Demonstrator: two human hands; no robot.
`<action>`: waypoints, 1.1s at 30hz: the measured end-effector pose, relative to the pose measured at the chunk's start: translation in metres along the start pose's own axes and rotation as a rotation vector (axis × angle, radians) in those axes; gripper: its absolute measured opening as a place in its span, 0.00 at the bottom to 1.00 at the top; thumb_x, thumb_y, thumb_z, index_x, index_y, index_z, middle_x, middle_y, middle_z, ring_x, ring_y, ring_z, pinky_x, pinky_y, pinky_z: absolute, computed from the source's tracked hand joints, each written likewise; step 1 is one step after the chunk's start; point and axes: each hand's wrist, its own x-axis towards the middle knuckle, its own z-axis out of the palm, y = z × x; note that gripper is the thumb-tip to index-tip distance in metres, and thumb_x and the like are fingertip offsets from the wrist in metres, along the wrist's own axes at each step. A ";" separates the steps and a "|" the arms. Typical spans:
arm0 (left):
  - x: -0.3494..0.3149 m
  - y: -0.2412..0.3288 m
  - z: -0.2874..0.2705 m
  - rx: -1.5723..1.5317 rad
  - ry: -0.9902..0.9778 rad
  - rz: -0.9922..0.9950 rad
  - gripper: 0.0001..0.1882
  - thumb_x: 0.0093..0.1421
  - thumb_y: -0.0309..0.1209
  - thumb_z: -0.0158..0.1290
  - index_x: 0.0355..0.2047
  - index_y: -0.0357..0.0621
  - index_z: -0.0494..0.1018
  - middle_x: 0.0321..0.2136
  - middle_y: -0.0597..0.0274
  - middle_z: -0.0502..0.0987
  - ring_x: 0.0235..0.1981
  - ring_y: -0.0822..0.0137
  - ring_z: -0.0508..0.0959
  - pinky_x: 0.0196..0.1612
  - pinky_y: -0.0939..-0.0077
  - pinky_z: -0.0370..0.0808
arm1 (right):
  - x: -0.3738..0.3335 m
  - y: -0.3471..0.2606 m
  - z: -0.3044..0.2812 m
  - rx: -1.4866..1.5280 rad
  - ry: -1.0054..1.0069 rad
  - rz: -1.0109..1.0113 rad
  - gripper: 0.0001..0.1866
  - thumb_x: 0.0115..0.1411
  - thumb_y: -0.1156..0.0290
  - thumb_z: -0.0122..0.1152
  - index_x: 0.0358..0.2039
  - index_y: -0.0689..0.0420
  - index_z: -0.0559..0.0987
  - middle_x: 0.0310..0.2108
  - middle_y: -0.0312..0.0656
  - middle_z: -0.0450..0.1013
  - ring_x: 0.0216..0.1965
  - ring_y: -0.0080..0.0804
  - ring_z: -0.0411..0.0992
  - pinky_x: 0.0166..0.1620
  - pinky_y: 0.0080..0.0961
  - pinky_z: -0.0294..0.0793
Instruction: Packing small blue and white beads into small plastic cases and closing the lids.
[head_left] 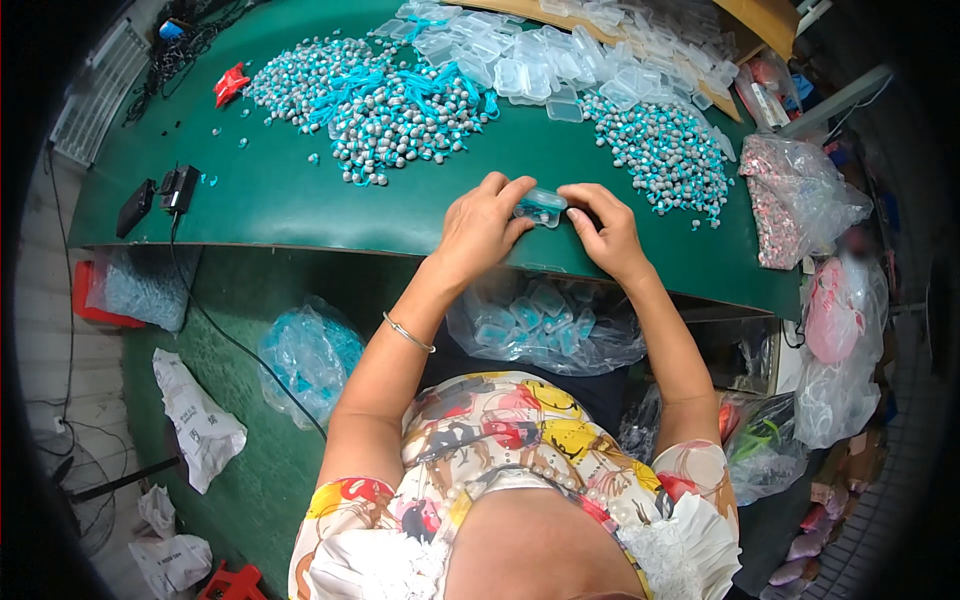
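Note:
Over the front edge of the green table, a small clear plastic case (541,207) is held between both hands. Something blue shows through its wall. My left hand (484,222) pinches the case's left end with thumb and fingers. At the right end, my right hand (608,230) grips it with bent fingers and the thumb below. Whether the lid is fully closed I cannot tell. Beyond my left hand lies a heap of small grey-and-blue rounded pieces (385,135), with bundles of blue cord (375,88) on top. A second heap of such pieces (660,150) lies beyond my right hand.
Many clear cases (530,68) are piled at the table's back. A red packet (231,84) and small black boxes (178,188) sit at left. A bag of pinkish pieces (775,195) stands at right. Below the edge, a plastic bag (620,345) holds filled cases.

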 end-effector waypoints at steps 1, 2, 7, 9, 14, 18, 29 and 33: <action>0.001 0.000 -0.001 0.000 0.002 0.002 0.27 0.51 0.30 0.66 0.52 0.48 0.72 0.38 0.53 0.74 0.37 0.48 0.79 0.38 0.56 0.76 | -0.003 0.001 0.001 -0.002 0.001 -0.002 0.12 0.57 0.85 0.59 0.42 0.62 0.79 0.40 0.45 0.78 0.40 0.35 0.78 0.43 0.27 0.78; 0.001 0.001 -0.001 -0.007 -0.011 -0.019 0.27 0.50 0.30 0.66 0.52 0.48 0.72 0.38 0.53 0.74 0.37 0.48 0.79 0.38 0.56 0.76 | -0.007 0.004 0.004 -0.041 0.097 0.025 0.12 0.56 0.84 0.59 0.41 0.62 0.79 0.39 0.45 0.78 0.38 0.36 0.78 0.41 0.27 0.77; 0.000 0.000 0.001 -0.022 0.020 -0.010 0.26 0.50 0.30 0.66 0.51 0.46 0.73 0.37 0.53 0.75 0.37 0.48 0.79 0.39 0.56 0.76 | -0.019 0.002 0.012 -0.266 0.135 -0.052 0.10 0.55 0.80 0.61 0.39 0.59 0.81 0.37 0.44 0.78 0.39 0.44 0.76 0.44 0.35 0.75; -0.001 0.000 0.001 -0.023 0.018 -0.021 0.27 0.50 0.31 0.66 0.51 0.46 0.73 0.38 0.53 0.75 0.37 0.49 0.79 0.38 0.57 0.77 | -0.022 -0.001 0.015 -0.291 0.135 -0.029 0.11 0.54 0.78 0.62 0.40 0.58 0.81 0.38 0.42 0.77 0.42 0.45 0.74 0.46 0.39 0.72; -0.002 0.001 0.001 0.003 0.016 -0.020 0.26 0.50 0.30 0.66 0.50 0.46 0.74 0.39 0.54 0.75 0.37 0.50 0.79 0.38 0.58 0.77 | -0.022 -0.010 0.017 -0.503 0.064 -0.130 0.13 0.52 0.79 0.61 0.40 0.57 0.80 0.39 0.41 0.76 0.43 0.42 0.73 0.45 0.38 0.70; -0.003 -0.002 0.003 -0.007 0.059 0.020 0.25 0.50 0.30 0.66 0.49 0.45 0.74 0.39 0.55 0.76 0.36 0.50 0.80 0.38 0.59 0.77 | -0.024 -0.006 0.015 -0.441 0.098 -0.100 0.13 0.53 0.79 0.61 0.41 0.56 0.80 0.39 0.41 0.76 0.43 0.42 0.74 0.45 0.37 0.70; -0.003 -0.007 0.007 -0.014 0.091 0.058 0.25 0.51 0.30 0.66 0.50 0.43 0.74 0.45 0.54 0.77 0.36 0.51 0.80 0.38 0.61 0.77 | -0.021 -0.011 0.015 -0.516 0.071 -0.099 0.13 0.53 0.78 0.61 0.41 0.56 0.79 0.37 0.40 0.76 0.42 0.42 0.73 0.45 0.37 0.69; -0.003 -0.006 0.005 0.009 0.101 0.107 0.24 0.52 0.30 0.65 0.50 0.43 0.74 0.45 0.54 0.77 0.37 0.50 0.80 0.39 0.61 0.78 | -0.019 -0.005 0.009 -0.433 0.123 -0.060 0.15 0.52 0.78 0.63 0.42 0.56 0.78 0.40 0.41 0.76 0.44 0.43 0.73 0.45 0.37 0.69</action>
